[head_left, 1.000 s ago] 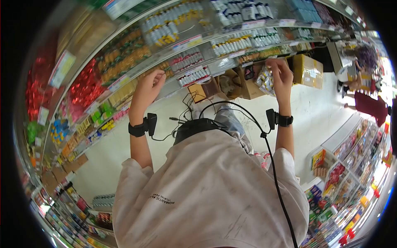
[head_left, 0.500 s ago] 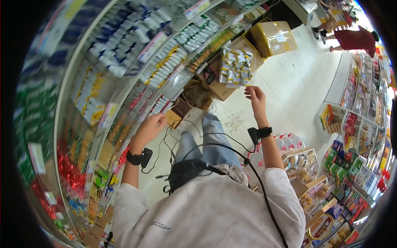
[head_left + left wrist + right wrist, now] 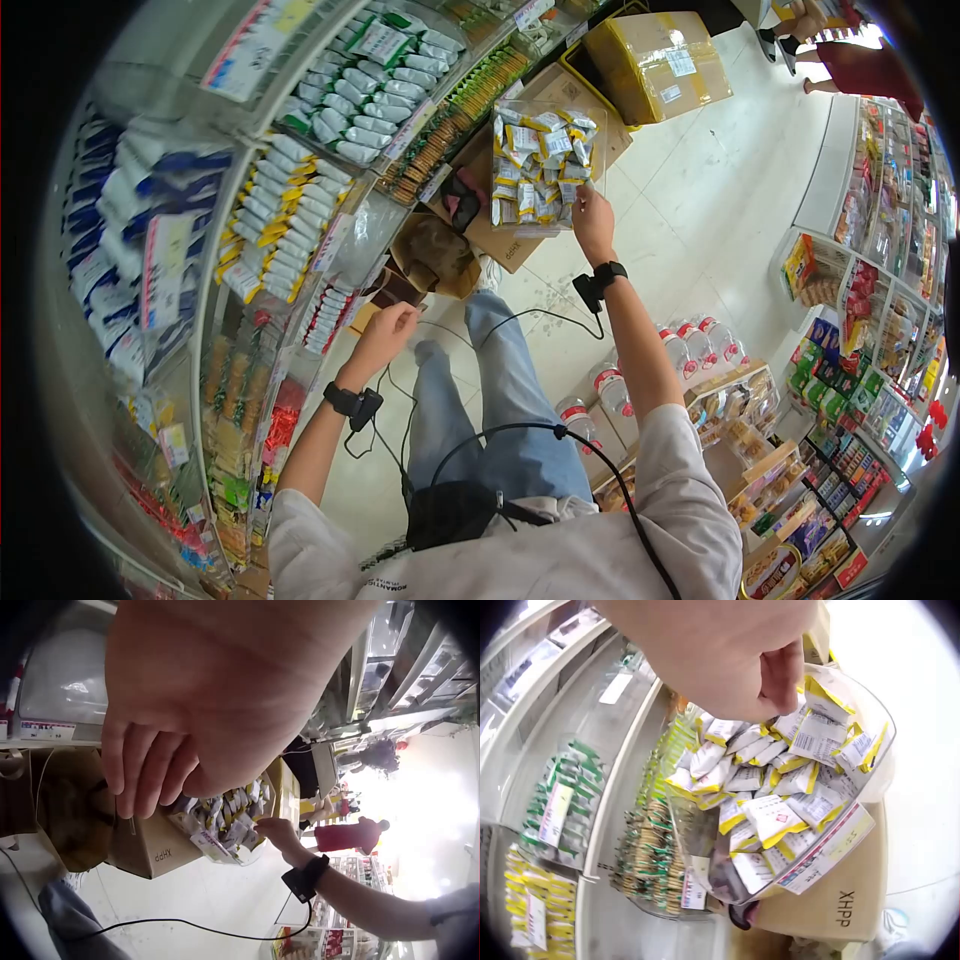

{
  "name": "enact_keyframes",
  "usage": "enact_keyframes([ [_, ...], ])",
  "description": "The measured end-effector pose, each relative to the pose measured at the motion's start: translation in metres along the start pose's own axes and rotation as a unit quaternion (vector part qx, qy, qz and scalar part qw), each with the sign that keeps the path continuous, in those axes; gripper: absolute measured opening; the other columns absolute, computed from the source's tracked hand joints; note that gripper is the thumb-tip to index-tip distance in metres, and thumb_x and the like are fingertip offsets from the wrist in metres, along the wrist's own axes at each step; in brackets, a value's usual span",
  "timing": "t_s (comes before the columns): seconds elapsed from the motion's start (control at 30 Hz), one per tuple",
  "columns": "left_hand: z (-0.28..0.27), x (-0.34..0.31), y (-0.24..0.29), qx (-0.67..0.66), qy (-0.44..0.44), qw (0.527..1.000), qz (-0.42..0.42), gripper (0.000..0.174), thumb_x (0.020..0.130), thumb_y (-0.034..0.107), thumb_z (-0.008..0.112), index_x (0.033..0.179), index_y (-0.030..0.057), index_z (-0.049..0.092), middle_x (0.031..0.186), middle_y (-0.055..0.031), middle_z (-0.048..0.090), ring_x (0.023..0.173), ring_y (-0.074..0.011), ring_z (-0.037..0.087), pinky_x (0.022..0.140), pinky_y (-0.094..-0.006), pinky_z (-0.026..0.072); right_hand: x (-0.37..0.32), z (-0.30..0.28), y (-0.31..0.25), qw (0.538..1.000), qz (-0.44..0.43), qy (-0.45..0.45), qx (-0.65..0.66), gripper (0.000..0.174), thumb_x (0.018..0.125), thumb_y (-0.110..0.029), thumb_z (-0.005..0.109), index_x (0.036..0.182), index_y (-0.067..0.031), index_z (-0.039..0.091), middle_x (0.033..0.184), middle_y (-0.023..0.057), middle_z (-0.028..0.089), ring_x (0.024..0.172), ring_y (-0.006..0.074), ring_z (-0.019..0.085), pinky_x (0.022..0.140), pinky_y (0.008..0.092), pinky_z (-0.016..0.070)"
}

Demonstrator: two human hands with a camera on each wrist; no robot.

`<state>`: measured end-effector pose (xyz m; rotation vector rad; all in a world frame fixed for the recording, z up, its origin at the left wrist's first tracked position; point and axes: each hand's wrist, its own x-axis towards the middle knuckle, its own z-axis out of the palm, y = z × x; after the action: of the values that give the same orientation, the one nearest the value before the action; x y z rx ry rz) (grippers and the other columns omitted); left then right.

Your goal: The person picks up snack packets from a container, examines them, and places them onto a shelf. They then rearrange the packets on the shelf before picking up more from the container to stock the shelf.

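A clear plastic bin heaped with small white-and-yellow packets rests on an open brown carton. My right hand is at the bin's near right side; in the right wrist view its curled fingers reach down to the packets, and whether they pinch one is hidden. My left hand hangs in the air left of the bin, over the floor beside the shelves. The left wrist view shows its fingers loosely bent, with nothing plainly held.
Shelves of packaged snacks run along the left. A taped carton stands behind the bin and a brown bag nearer my feet. Bottles and snack racks are on the right. Cables hang by my legs; a person in red is far off.
My view has turned and moved closer to the bin of packets. My right hand has come from beside the bin to its packets. My left hand still hangs free.
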<state>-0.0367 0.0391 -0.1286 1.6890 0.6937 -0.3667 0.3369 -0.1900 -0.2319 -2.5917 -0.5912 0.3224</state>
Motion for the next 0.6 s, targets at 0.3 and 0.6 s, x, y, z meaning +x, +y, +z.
enact_keyframes([
  [0.3,0.053,0.075,-0.007,0.015,-0.019,0.999,0.045,0.016,0.097,0.012,0.060,0.103,-0.0013,0.064,0.089,-0.0169,0.071,0.077,-0.0307,0.070,0.070,-0.0365,0.0544,0.031,0.040,0.018,0.957,-0.143,0.021,-0.251,0.020,0.085,-0.008,0.060,0.103,-0.0104,0.068,0.101,0.0080,0.067,0.101,0.0260,0.059,0.087,0.0399,0.0407],
  [0.6,0.088,0.132,0.012,-0.004,0.006,0.994,0.105,0.022,0.101,0.019,0.058,0.100,-0.0018,0.065,0.084,-0.0155,0.070,0.073,-0.0272,0.070,0.068,-0.0327,0.0527,0.015,0.019,0.010,0.983,-0.165,-0.037,-0.078,0.024,0.081,-0.005,0.070,0.104,-0.0093,0.070,0.101,0.0084,0.059,0.101,0.0265,0.056,0.086,0.0401,0.0465],
])
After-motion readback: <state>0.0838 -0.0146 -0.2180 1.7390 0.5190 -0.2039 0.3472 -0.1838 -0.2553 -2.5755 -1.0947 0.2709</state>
